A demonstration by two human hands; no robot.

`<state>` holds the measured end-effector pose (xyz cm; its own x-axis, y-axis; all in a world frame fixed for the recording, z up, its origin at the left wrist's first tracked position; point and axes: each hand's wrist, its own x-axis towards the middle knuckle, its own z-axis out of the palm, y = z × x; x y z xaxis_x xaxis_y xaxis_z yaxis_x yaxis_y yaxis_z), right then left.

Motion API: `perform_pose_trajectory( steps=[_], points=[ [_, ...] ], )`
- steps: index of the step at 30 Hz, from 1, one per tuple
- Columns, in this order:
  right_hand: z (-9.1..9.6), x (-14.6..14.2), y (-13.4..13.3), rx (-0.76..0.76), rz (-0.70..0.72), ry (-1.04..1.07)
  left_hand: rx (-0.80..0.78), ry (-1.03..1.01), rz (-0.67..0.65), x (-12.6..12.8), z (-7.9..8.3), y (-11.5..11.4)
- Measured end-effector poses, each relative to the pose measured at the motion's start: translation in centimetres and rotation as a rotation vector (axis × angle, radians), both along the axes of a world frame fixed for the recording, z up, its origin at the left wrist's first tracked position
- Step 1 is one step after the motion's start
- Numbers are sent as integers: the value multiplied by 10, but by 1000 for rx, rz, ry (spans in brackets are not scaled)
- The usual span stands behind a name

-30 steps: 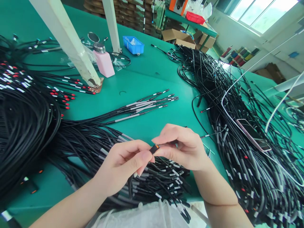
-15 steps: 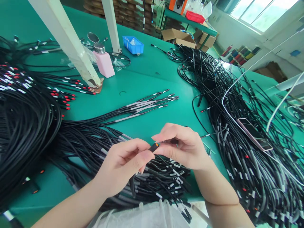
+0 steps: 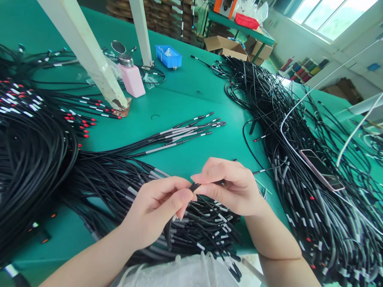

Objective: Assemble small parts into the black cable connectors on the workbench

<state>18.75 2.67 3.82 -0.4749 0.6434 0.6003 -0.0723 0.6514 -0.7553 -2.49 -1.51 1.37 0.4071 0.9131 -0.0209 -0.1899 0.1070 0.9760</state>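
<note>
Both hands meet above the near edge of the green table [image 3: 185, 99]. My left hand [image 3: 155, 209] pinches the end of a black cable [image 3: 194, 186] between thumb and forefinger; the cable runs down under the palm. My right hand [image 3: 230, 185] closes its thumb and fingers on the same cable tip from the right. Below the hands lies a bundle of black cables with white labels [image 3: 206, 227]. A small fan of cables with grey sleeved ends [image 3: 185, 133] rests on the table beyond the hands.
Thick coils of black cable fill the left [image 3: 32, 159], some with red tips [image 3: 80, 121]. A tangled pile of cables [image 3: 299, 167] with a phone [image 3: 321, 169] on it covers the right. A pink bottle [image 3: 131, 77], a blue tray [image 3: 168, 56] and white posts [image 3: 86, 52] stand behind.
The orange mark on the cable tip, visible earlier between the fingertips, is now covered as the two hands have closed together on it. The hands have stayed in the same place.
</note>
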Motion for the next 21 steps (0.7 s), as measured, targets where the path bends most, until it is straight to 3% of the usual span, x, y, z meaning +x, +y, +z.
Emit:
perform_pose_trajectory(
  steps=[7, 13, 21],
  points=[
    [0, 2, -1, -34, 50, 33, -86, -70, -51, 2, 2, 2],
    [1, 3, 1, -129, 25, -3, -116, -61, -16, 2, 1, 0],
    [1, 2, 0, -25, 44, 14, -103, -76, -69, 2, 1, 2]
  ],
)
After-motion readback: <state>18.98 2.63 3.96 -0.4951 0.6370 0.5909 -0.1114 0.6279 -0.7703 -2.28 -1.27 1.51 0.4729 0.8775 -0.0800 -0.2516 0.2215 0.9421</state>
